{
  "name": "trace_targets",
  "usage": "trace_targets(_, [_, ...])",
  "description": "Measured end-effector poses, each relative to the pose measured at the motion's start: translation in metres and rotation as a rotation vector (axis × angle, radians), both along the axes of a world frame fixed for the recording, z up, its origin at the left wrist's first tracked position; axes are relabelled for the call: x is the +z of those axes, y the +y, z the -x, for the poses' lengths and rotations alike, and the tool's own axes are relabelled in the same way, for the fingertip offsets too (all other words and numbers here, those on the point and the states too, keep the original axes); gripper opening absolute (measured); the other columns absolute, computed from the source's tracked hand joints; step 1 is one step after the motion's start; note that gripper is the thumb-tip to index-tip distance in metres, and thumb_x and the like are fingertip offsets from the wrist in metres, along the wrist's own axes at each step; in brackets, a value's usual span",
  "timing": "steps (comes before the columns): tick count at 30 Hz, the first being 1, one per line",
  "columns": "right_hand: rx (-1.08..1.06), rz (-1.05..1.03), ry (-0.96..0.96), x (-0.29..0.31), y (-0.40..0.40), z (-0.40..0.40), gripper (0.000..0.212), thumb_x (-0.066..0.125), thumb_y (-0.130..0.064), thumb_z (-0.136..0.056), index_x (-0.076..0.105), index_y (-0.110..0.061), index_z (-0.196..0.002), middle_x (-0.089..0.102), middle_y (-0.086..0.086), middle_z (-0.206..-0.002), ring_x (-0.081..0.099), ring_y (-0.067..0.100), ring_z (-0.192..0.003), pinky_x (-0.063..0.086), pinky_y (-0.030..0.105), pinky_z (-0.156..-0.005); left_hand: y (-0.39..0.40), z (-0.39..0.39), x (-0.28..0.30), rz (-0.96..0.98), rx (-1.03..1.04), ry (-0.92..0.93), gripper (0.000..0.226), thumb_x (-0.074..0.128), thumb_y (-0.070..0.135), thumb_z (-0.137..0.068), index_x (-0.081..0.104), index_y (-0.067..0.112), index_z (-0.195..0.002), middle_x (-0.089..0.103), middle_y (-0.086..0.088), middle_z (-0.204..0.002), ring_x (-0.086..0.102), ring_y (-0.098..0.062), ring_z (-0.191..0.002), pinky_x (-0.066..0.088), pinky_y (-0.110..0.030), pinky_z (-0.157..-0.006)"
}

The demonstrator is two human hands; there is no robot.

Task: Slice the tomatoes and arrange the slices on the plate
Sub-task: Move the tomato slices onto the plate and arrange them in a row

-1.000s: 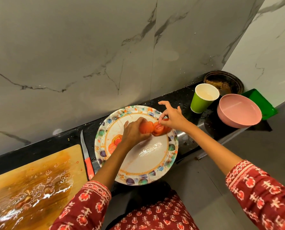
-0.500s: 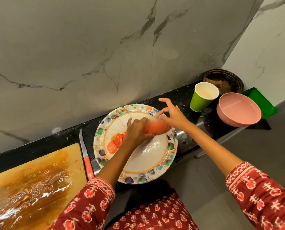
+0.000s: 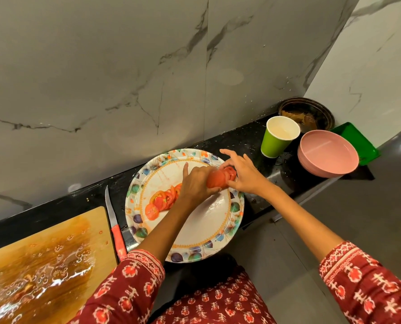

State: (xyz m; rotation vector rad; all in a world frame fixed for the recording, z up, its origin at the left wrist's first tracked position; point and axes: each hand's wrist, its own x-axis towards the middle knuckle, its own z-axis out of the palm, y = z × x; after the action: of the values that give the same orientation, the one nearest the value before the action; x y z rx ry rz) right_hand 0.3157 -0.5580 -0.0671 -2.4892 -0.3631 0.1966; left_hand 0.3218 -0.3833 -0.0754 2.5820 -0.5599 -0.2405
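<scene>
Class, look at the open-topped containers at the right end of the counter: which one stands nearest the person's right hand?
The green cup. It stands just beyond the right hand; the pink bowl and dark bowl lie farther right.

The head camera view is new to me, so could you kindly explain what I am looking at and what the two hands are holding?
There is no machine here: a person wears a wide-angle camera on the head, looking forward and down, so you see their own arms in patterned red sleeves.

The left hand and right hand together hold a stack of tomato slices over a flowery plate. More slices already lie fanned on the plate's left part.

On the black counter, left of the plate, lie a red-handled knife and a wet wooden cutting board. To the right stand a green cup, a pink bowl, a dark dish and a green tray.
</scene>
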Motion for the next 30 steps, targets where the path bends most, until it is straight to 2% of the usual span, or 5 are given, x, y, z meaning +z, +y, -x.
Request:
trace_targets(4, [0.010, 0.038, -0.038, -0.0059, 0.0029, 0.0028, 0.095, 0.072, -0.020, -0.074, 0.012, -0.020, -0.147, 0.059, -0.007, -0.122, 0.037, 0.016, -0.131, -0.003, 0.050, -0.115, -0.0020, 0.0001, 0.0028, 0.007, 0.012, 0.005, 0.055, 0.065, 0.046, -0.080, 0.049, 0.020, -0.126, 0.058, -0.002, -0.126, 0.049, -0.019, -0.120, 0.005, -0.049, -0.116])
trace_targets(12, [0.020, 0.000, -0.015, -0.0098, 0.0064, 0.0006, 0.096, 0.072, -0.029, -0.075, 0.009, -0.021, -0.148, 0.059, -0.006, -0.125, 0.036, 0.018, -0.133, -0.006, 0.052, -0.115, 0.0003, 0.0012, 0.0044, 0.000, 0.044, 0.018, 0.054, 0.063, 0.049, -0.080, 0.047, 0.019, -0.122, 0.058, -0.003, -0.124, 0.052, -0.020, -0.118, 0.004, -0.047, -0.117])
trace_targets(18, [-0.014, -0.064, -0.014, -0.0065, 0.0075, 0.0020, 0.094, 0.073, -0.023, -0.075, 0.013, -0.016, -0.147, 0.063, -0.005, -0.115, 0.040, 0.020, -0.131, -0.002, 0.054, -0.115, 0.0026, 0.0003, 0.0047, -0.005, 0.045, 0.030, 0.054, 0.062, 0.049, -0.080, 0.045, 0.020, -0.122, 0.058, -0.003, -0.124, 0.053, -0.021, -0.118, 0.000, -0.047, -0.116])
trace_targets(30, [0.004, -0.036, 0.031, -0.0049, 0.0031, -0.0007, 0.095, 0.073, -0.019, -0.074, 0.011, -0.021, -0.147, 0.060, -0.009, -0.124, 0.035, 0.018, -0.135, -0.005, 0.054, -0.115, 0.0040, 0.0009, 0.0034, -0.020, 0.035, 0.027, 0.051, 0.062, 0.048, -0.082, 0.045, 0.022, -0.122, 0.057, -0.002, -0.126, 0.052, -0.021, -0.118, -0.001, -0.048, -0.116])
